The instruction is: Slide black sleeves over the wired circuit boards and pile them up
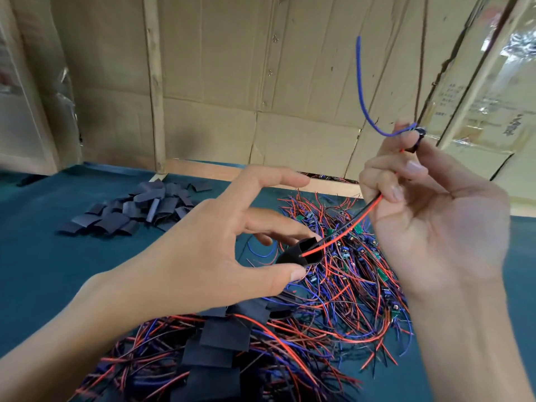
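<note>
My left hand (220, 242) pinches a black sleeve (301, 252) between thumb and middle finger, its open mouth facing right. The tips of a red and a black wire (348, 227) sit just inside that mouth. My right hand (426, 204) is raised and grips those wires, with a small circuit board (417, 137) at its fingertips. A blue wire (362, 94) curls up from the board.
A heap of unsleeved wired boards (356, 280) lies on the green table (43, 271) under my hands. Sleeved boards (220, 352) are piled at the front. Loose black sleeves (139, 210) lie at the back left. Cardboard walls (232, 82) close off the back.
</note>
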